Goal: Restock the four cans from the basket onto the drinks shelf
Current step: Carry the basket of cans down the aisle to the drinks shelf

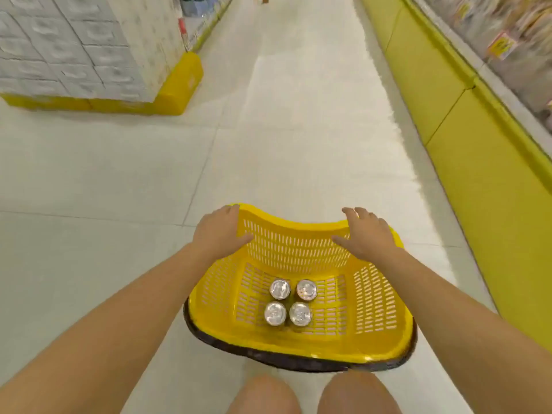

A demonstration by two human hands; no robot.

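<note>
A yellow slotted plastic basket (370,297) is in front of me, low over the aisle floor. Several silver-topped cans (289,301) stand upright in a tight square on its bottom. My left hand (219,234) grips the basket's far left rim, fingers over the edge and thumb inside. My right hand (366,233) grips the far right rim the same way. My two bare knees show at the bottom edge.
A stack of white cartons (74,46) on a yellow base (176,91) stands at the left. A long yellow shelf base (466,115) with blurred goods above runs along the right. The pale tiled aisle floor (283,115) stretches ahead.
</note>
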